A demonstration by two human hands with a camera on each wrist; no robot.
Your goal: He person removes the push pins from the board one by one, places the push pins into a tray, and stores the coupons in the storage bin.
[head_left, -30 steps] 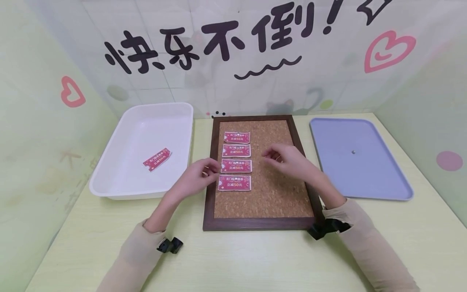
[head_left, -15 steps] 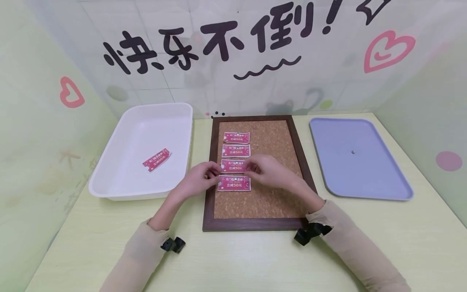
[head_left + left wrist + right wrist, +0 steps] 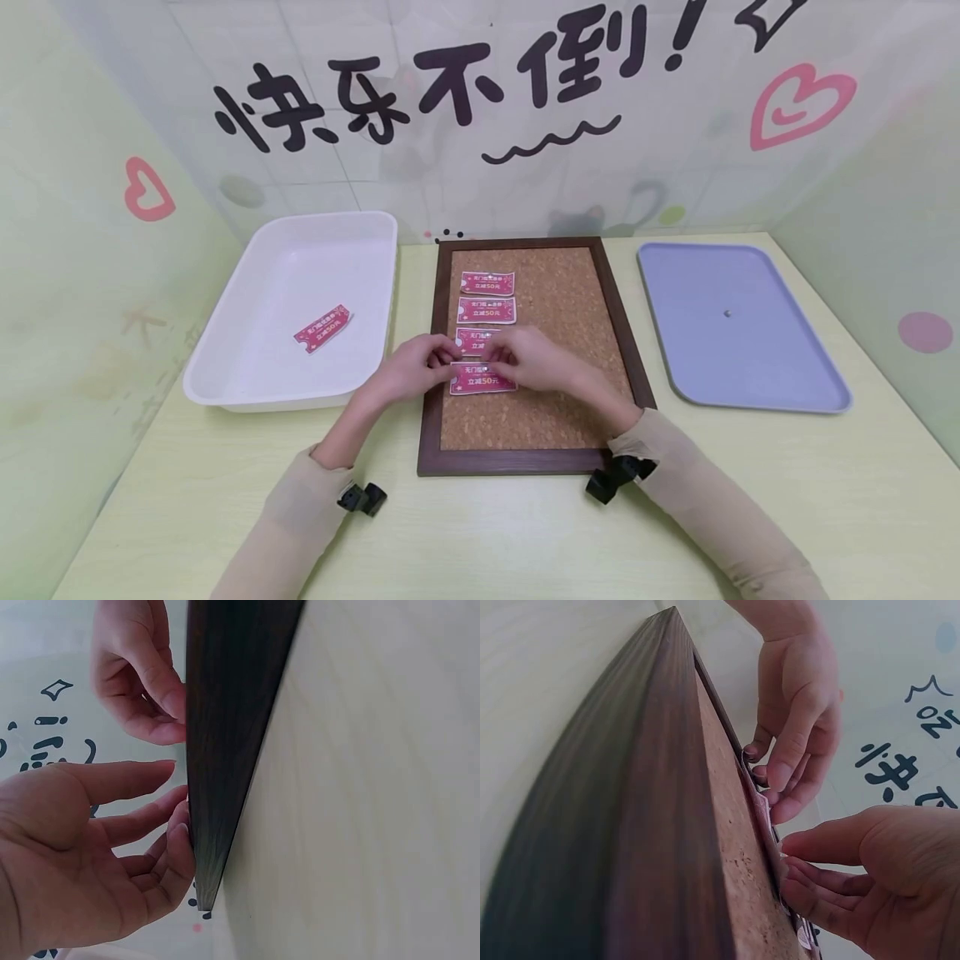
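Several red-and-white paper coupons lie in a column on the left half of a cork board (image 3: 555, 417) in a dark wooden frame, each with a small pin near its middle. My left hand (image 3: 415, 364) is at the left ends of the two lowest coupons, fingers loosely bent, fingertips by the bottom coupon (image 3: 480, 383). From the right, my right hand (image 3: 534, 358) reaches over the same two, partly hiding the third coupon (image 3: 471, 340). In the right wrist view its thumb and fingers (image 3: 817, 844) are apart at a coupon's surface. Neither hand visibly grips anything.
Left of the board stands a white plastic bin (image 3: 300, 242) with one loose coupon (image 3: 322, 327) inside. A blue-lilac tray (image 3: 750, 367) lies to the right, holding one small pin (image 3: 727, 313). A printed wall (image 3: 480, 200) rises behind the table.
My right hand has moved left and slightly down from the board's bare right half to the lower coupons. My left hand has shifted slightly right. The coupons and containers have stayed put.
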